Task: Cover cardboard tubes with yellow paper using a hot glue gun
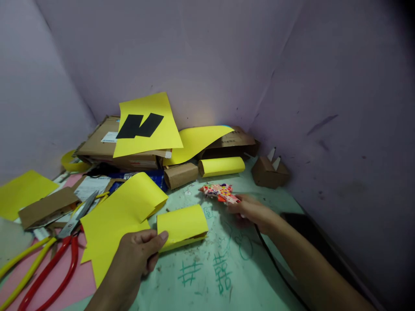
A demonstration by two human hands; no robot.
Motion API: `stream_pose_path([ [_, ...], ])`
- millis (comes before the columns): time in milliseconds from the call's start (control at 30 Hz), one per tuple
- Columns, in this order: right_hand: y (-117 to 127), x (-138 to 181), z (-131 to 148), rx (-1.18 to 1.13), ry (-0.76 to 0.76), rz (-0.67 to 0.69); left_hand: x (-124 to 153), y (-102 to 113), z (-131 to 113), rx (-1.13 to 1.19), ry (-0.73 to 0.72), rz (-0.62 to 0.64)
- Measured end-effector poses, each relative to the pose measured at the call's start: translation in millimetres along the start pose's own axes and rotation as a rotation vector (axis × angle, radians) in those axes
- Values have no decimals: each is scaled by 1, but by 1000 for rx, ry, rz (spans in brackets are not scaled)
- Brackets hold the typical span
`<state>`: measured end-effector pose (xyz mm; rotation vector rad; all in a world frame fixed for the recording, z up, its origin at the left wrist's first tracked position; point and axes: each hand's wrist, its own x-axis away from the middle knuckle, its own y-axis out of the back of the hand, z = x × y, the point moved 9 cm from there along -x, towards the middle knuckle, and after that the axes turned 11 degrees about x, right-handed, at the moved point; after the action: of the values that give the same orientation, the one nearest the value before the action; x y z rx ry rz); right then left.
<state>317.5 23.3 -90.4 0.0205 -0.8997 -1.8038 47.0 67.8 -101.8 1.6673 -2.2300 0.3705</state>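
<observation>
Left hand (139,252) is pinched shut on the near-left edge of the yellow paper tube (183,225), pressing it onto the bench (207,280), probably so the curl doesn't spring open. Right hand (253,212), at 2 o'clock of the tube, has its fingers closed round the rear of the patterned glue gun (218,191), nozzle pointing to 9 o'clock and cord (275,263) trailing back. Red scissors (61,263) lie at 9 o'clock, well apart.

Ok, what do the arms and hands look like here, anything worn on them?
Both are bare: the left hand and right hand have no gloves, and no rings, watch or bands show. No sleeve shows on either arm up to the picture's edge.
</observation>
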Motion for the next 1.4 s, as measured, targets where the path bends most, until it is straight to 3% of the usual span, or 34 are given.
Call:
stream_pose_path([
  [167, -10, 44, -4, -436, 153, 142, -2, 0, 2, -21, 0, 7],
  [300, -25, 65, 5, -628, 209, 265, -3, 2, 1, -25, -10, -19],
  [533, -29, 71, 11, -744, 296, 202, 0, 9, -7, 21, -68, -84],
  [700, -34, 73, 1, -687, 279, 235, 1, 13, -12, 42, -123, -111],
  [967, -40, 71, -10, -266, 366, 131, 8, 14, -21, -45, -211, -152],
  [1300, -52, 77, -18, -171, 386, 105, 15, 14, -30, -136, -240, -208],
  [1400, -51, 75, -27, -148, 342, 30, 15, 13, -31, -135, -247, -207],
])
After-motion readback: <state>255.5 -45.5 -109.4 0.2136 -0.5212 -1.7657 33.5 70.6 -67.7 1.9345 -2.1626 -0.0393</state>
